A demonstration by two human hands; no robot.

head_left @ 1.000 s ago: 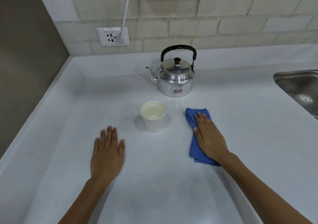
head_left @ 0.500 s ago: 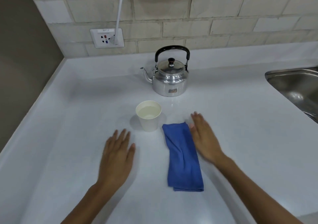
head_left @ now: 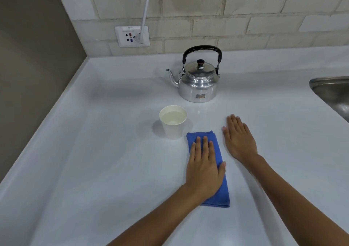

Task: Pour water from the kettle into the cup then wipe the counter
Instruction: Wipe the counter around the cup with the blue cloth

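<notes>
Left hand (head_left: 204, 162) flat, fingers spread, pressing folded blue cloth (head_left: 217, 172) just right of cup (head_left: 173, 122); grasps nothing. Right hand (head_left: 238, 139) open, flat on counter (head_left: 94, 151), off cloth it pressed a second ago: wiping swaps hands. Paper cup holds water; shiny metal kettle (head_left: 198, 83) behind cup, upright.

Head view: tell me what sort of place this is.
Most likely a kitchen or pantry counter. A metal kettle and a paper cup of water stand on a white countertop, a steel sink is set in at the right, and a wall socket sits in the tiled backsplash.
</notes>
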